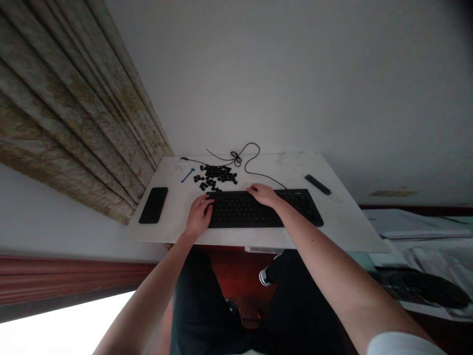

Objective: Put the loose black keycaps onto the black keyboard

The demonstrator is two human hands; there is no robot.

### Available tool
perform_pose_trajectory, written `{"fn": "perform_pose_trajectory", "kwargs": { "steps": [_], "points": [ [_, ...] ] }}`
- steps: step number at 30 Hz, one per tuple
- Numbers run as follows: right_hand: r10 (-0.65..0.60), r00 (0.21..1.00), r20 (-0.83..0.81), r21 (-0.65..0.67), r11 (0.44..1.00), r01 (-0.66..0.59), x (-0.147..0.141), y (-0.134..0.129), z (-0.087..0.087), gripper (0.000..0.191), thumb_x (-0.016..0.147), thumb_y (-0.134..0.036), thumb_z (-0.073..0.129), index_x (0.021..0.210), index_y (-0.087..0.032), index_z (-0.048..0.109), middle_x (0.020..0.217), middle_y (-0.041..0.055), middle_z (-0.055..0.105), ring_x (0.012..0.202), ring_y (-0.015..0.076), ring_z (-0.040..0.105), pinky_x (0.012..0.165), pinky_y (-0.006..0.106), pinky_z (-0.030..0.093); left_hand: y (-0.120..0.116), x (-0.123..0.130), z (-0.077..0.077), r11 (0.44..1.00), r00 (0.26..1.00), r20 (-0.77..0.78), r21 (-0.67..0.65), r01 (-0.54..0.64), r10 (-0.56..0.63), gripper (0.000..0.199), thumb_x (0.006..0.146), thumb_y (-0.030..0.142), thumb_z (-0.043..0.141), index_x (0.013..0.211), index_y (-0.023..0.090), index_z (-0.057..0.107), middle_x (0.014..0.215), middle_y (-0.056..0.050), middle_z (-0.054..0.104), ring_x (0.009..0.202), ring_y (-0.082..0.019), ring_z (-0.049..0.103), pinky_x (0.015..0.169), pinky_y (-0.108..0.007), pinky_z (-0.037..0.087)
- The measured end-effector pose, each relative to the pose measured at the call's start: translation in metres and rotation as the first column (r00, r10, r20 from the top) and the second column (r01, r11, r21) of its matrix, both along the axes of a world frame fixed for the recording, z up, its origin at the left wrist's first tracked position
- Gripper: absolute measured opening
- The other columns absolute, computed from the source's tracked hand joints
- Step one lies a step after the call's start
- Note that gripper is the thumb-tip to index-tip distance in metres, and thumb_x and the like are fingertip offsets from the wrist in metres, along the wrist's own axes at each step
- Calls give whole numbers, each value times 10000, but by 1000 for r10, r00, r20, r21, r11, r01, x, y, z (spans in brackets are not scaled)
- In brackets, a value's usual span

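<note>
A black keyboard (240, 209) lies flat on the white table, and many of its keys look removed, though the dim light blurs the detail. My left hand (199, 215) grips its left end, thumb over the front side and fingers at the upper left corner. Across the keyboard's upper middle rests my right hand (263, 194), fingers drawn together near the back edge; whatever they pinch is too small to make out. Just behind the keyboard is a loose heap of black keycaps (218, 173). A small blue tool (188, 175) lies left of that heap.
A black phone (153, 205) lies on the table's left side. The keyboard's cable (236, 159) is bundled at the back. A dark narrow bar (318, 184) lies at the right. A patterned curtain (92, 98) hangs at the left, against the wall.
</note>
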State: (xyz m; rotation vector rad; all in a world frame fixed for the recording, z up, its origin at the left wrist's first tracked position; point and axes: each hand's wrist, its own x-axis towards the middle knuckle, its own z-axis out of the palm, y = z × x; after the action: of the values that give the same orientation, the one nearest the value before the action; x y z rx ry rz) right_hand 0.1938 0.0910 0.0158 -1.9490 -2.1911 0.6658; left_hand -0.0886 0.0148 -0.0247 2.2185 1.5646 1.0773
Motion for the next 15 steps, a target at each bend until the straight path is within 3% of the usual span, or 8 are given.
{"fn": "perform_pose_trajectory", "kwargs": {
  "steps": [5,11,15],
  "points": [
    [65,998,20,-73,995,-63,1,8,10,423,964,-473,435,966,-164,723,1023,147,734,932,267,670,725,299,446,50,-27,2,987,984,-93,-32,-156,152,379,863,117,479,1213,201,599,1291,-122,525,1254,-263,484,1105,-470,385],
    [29,997,-69,-127,991,-37,6,8,20,426,953,-493,459,934,-166,732,995,136,742,898,253,680,727,294,456,83,-34,8,989,951,-298,-98,-114,80,255,865,275,593,1106,211,645,1184,-116,581,1128,-288,541,990,-462,452],
    [3,989,-146,-143,989,-24,9,7,21,399,946,-480,483,931,-170,734,981,130,743,869,249,681,737,307,462,90,-28,8,990,950,-310,-119,-82,41,190,896,252,534,1017,182,662,1063,-119,608,1048,-272,568,965,-435,464]
  ]
}}
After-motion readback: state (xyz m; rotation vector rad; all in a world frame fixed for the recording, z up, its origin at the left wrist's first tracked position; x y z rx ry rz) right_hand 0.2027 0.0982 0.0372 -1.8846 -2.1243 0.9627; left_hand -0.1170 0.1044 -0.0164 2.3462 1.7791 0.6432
